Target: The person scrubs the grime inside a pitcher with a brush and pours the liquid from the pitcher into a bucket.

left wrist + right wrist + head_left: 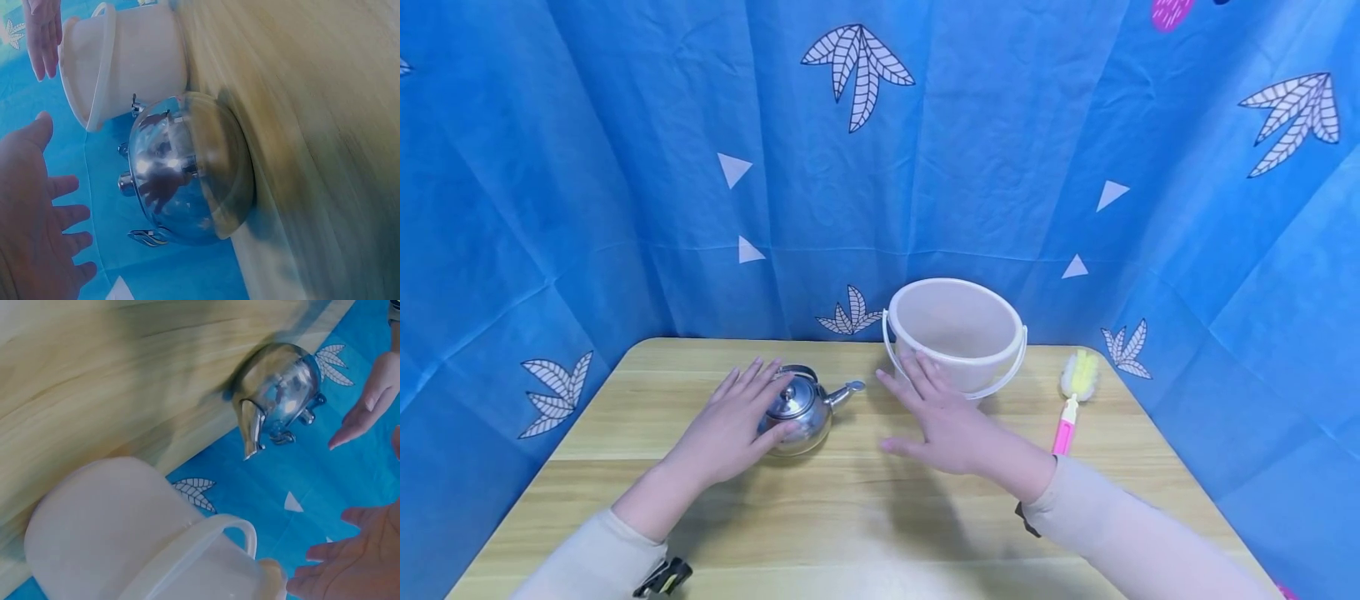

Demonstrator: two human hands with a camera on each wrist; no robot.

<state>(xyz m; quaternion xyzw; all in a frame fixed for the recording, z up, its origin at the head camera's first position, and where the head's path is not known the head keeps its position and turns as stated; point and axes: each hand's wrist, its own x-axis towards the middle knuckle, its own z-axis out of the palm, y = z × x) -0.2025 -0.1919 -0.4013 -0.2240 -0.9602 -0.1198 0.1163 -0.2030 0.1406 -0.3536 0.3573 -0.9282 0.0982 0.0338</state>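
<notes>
A shiny metal teapot with a lid and a short spout stands on the left half of the table, spout towards the right. My left hand hovers just over its near left side, fingers spread; the left wrist view shows a gap between hand and teapot. My right hand is held with fingers spread in front of a white bucket, whose handle hangs down at its front. In the right wrist view that hand is apart from the bucket.
A brush with a yellow and white head and pink handle lies at the right, partly behind my right forearm. The wooden table ends at a blue curtain with leaf prints on the back and both sides.
</notes>
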